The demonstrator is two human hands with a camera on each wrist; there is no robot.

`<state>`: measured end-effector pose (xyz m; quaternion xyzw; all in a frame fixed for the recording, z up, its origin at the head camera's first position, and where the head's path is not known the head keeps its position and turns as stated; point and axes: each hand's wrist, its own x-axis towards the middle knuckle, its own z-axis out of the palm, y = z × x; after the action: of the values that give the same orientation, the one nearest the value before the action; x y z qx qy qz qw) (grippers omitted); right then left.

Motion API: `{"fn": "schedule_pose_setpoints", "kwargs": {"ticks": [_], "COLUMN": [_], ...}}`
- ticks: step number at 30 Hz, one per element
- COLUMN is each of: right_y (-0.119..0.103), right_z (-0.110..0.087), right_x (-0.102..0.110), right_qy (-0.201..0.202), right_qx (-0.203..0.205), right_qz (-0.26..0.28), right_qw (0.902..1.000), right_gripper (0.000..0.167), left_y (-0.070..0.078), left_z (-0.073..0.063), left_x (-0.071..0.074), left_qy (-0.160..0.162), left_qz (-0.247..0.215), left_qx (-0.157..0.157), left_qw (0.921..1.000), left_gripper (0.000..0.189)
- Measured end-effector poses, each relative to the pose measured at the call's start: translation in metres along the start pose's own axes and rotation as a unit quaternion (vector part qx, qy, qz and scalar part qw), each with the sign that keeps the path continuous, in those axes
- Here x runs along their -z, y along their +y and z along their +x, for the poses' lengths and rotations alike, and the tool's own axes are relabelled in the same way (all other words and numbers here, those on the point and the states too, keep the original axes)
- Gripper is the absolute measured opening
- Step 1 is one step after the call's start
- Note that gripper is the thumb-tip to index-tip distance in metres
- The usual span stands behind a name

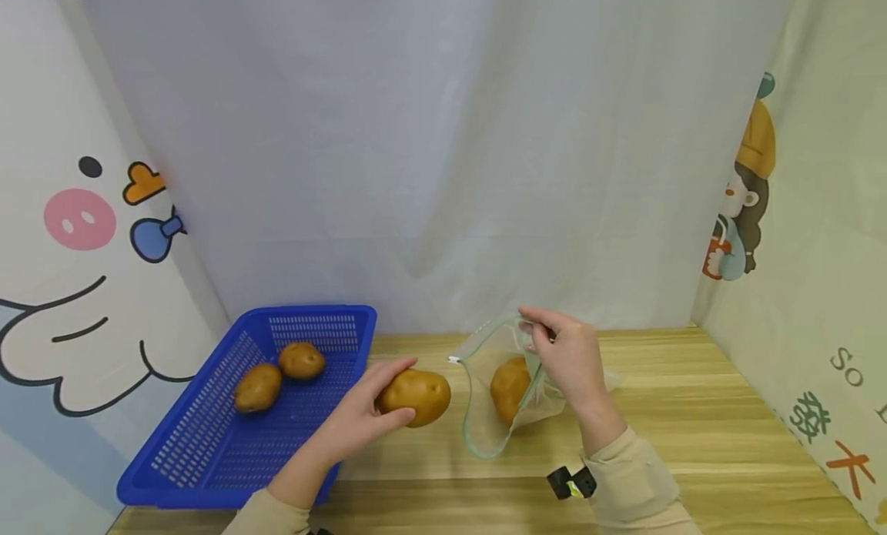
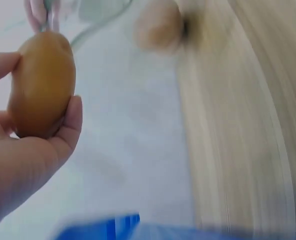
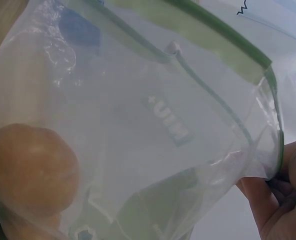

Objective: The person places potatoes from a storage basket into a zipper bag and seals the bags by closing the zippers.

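My left hand (image 1: 360,416) grips a potato (image 1: 419,397) between fingers and thumb, over the table just right of the basket. With my right hand (image 1: 570,358) I pinch the rim of a clear zip bag (image 1: 478,431) with a green edge, its mouth spread wide toward the held potato. Inside the bag lies another potato (image 1: 509,387). The right wrist view shows that potato (image 3: 33,170) through the plastic, with a second rounded shape partly visible below it. The left wrist view shows the held potato (image 2: 43,85) close to the right hand's fingertips.
On the left of the wooden table (image 1: 665,412) stands a blue plastic basket (image 1: 235,458). Two potatoes (image 1: 302,361) lie in it. A white curtain (image 1: 443,173) hangs behind, and printed panels (image 1: 797,289) border both sides.
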<state>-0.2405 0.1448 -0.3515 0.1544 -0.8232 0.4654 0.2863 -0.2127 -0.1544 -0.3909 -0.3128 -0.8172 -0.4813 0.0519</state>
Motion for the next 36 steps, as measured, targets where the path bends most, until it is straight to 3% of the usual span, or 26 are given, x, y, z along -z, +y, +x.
{"fn": "schedule_pose_setpoints", "kwargs": {"ticks": [5, 13, 22, 26, 36], "right_y": [-0.002, -0.003, -0.002, -0.001, 0.001], "right_z": [0.000, 0.001, 0.000, 0.000, 0.000], "right_x": [0.000, 0.001, 0.001, 0.000, 0.001], "right_qy": [-0.006, -0.007, -0.001, 0.002, 0.010], "right_qx": [-0.009, -0.007, 0.006, 0.015, 0.026], "right_qz": [-0.006, -0.002, -0.009, -0.006, -0.007], "right_qw": [0.9999, 1.0000, 0.9999, 0.9999, 0.9996], "right_gripper": [0.026, 0.026, 0.025, 0.025, 0.024], "left_y": [0.013, 0.028, 0.035, 0.036, 0.040], "left_z": [0.010, 0.027, 0.042, 0.047, 0.055], "left_x": [-0.020, -0.048, -0.075, -0.084, -0.098], "left_qy": [0.025, 0.075, 0.117, 0.126, 0.113], "left_qz": [0.000, 0.006, 0.036, 0.047, 0.068], "left_qx": [0.013, 0.008, -0.032, -0.053, -0.064], "left_qw": [0.9996, 0.9971, 0.9920, 0.9895, 0.9893], "left_gripper": [0.060, 0.066, 0.068, 0.068, 0.065]}}
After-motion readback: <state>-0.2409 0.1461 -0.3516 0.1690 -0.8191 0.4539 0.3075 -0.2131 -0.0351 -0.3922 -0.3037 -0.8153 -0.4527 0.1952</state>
